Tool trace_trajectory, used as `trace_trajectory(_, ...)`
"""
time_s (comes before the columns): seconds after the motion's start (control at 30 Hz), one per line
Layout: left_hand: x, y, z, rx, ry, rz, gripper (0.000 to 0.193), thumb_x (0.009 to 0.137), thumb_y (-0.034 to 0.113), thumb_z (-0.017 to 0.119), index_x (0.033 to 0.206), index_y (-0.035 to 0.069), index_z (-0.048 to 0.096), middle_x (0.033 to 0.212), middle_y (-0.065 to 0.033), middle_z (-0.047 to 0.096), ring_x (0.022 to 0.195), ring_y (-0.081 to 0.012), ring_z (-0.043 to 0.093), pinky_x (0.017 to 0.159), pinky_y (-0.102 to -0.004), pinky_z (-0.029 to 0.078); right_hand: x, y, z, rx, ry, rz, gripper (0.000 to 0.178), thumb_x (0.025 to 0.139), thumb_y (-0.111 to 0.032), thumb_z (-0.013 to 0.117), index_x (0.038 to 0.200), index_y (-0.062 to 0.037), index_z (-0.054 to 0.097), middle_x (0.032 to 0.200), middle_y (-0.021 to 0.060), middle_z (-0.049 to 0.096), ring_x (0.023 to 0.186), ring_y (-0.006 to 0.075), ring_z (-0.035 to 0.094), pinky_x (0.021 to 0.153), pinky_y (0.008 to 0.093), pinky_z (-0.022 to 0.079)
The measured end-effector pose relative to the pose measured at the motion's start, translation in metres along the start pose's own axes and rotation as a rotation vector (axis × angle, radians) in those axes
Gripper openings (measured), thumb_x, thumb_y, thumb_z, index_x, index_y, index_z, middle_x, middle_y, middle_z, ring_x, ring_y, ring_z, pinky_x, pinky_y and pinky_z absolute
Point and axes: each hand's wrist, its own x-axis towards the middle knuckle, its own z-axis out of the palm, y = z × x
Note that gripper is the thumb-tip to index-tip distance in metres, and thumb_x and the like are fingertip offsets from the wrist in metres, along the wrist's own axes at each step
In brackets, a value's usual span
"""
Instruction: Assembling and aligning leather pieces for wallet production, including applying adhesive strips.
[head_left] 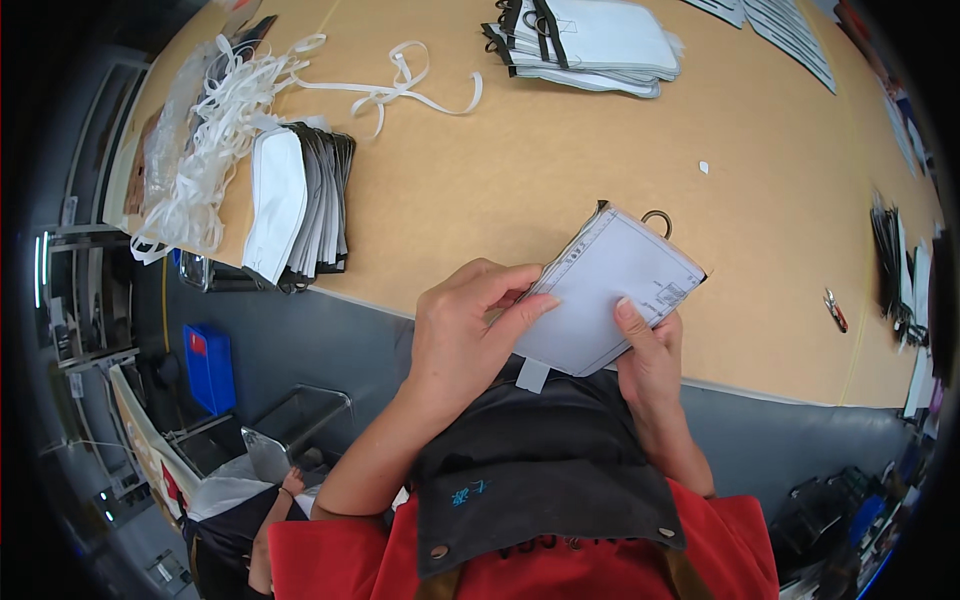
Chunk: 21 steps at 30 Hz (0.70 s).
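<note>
A flat, pale rectangular panel with printed outlines is tilted in front of my body, over the table's near edge. Dark material shows at its upper corners, and a metal ring sticks out from its top edge. My left hand pinches the panel's left edge between thumb and fingers. Across its lower right side, my right hand grips it, thumb on the face and fingers behind. A small grey tab hangs below the lower left corner.
On the tan table, white panels with dark edges lie left, beside tangled white tape. A stack with black straps and rings lies at the far side. Red-handled snips lie right. Another person's arm shows lower left.
</note>
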Motion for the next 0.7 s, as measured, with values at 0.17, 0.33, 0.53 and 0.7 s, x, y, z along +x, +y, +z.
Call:
trace_trajectory(0.17, 0.001, 0.01, 0.003, 0.189, 0.074, 0.025, 0.016, 0.082, 0.003, 0.077, 0.098, 0.002, 0.076, 0.078, -0.0075, 0.067, 0.067, -0.0133, 0.064, 0.059, -0.0264, 0.049, 0.0, 0.001, 0.006, 0.056, 0.031, 0.017, 0.042, 0.094, -0.015, 0.068, 0.13, 0.0017, 0.053, 0.123, 0.0108, 0.064, 0.112, 0.0196, 0.062, 0.099, 0.0367, 0.048)
trace_trajectory(0.33, -0.004, 0.0, 0.017, 0.386, 0.216, 0.314, 0.022, 0.078, 0.003, 0.08, 0.099, 0.003, 0.076, 0.08, -0.0079, 0.068, 0.066, -0.0174, 0.064, 0.056, -0.029, 0.05, -0.003, 0.001, 0.011, 0.103, 0.107, 0.061, 0.048, 0.095, -0.017, 0.068, 0.135, -0.0005, 0.047, 0.128, 0.0112, 0.061, 0.116, 0.0219, 0.061, 0.101, 0.0399, 0.048)
trace_trajectory(0.53, -0.001, 0.012, 0.014, 0.163, 0.187, 0.169, 0.03, 0.079, 0.0, 0.079, 0.109, 0.003, 0.074, 0.094, -0.0102, 0.07, 0.081, -0.0179, 0.068, 0.068, -0.0295, 0.056, 0.003, -0.001, 0.003, 0.164, 0.095, 0.033, 0.049, 0.096, -0.021, 0.067, 0.136, -0.001, 0.047, 0.129, 0.0117, 0.06, 0.117, 0.0222, 0.06, 0.1, 0.04, 0.049)
trace_trajectory(0.7, -0.007, -0.006, -0.002, -0.294, -0.016, -0.187, 0.032, 0.084, 0.0, 0.077, 0.115, -0.001, 0.071, 0.101, -0.0091, 0.07, 0.095, -0.015, 0.068, 0.083, -0.0273, 0.055, 0.004, -0.007, 0.002, 0.216, 0.083, 0.047, 0.049, 0.096, -0.021, 0.068, 0.135, 0.0004, 0.046, 0.128, 0.0125, 0.061, 0.117, 0.0218, 0.06, 0.1, 0.0394, 0.049)
